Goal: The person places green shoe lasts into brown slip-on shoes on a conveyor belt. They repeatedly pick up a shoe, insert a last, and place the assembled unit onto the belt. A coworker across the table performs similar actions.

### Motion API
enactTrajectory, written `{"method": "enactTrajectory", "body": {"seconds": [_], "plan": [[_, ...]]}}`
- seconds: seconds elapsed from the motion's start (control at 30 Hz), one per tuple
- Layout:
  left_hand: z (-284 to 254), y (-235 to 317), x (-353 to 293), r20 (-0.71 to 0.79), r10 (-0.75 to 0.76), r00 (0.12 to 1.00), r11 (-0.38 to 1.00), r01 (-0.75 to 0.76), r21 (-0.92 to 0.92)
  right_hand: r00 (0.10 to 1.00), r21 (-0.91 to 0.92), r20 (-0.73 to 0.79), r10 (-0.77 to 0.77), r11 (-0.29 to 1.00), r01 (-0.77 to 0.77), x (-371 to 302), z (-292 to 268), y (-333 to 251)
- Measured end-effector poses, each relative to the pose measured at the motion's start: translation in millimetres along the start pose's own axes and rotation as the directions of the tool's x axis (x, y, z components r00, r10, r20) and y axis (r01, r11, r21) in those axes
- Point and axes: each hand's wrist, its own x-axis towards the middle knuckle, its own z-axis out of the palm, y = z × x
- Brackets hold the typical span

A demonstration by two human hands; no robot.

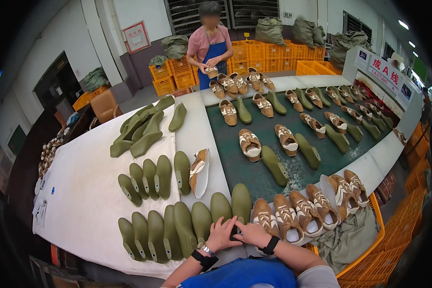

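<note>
My left hand and my right hand meet at the near edge of the table. Their fingers are bent around a small dark thing, mostly covered, whose kind I cannot make out. Just beyond them stands an olive-green shoe last, its lower end partly behind my fingers. A row of similar green lasts runs to the left of my left hand. Beside my right hand begins a row of brown-and-white sneakers along the near edge.
A green conveyor belt carries sneakers and lasts. More lasts lie piled on the white cloth, and one sneaker rests on its side. Across the table a person handles a shoe. An orange crate stands at right.
</note>
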Motion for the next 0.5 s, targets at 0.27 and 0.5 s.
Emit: {"method": "enactTrajectory", "body": {"seconds": [0.27, 0.5], "plan": [[15.7, 9.5, -6.1, -0.271, -0.018, 0.962, 0.995, 0.043, 0.087, 0.994, 0.459, 0.072, 0.078, 0.883, -0.103, 61.1, -51.5, 40.4], [17.8, 7.9, -3.7, -0.289, -0.026, 0.957, 0.996, 0.050, 0.076, 0.965, 0.135, 0.161, -0.209, 0.973, 0.189, 160.4, -80.2, 84.1]]}}
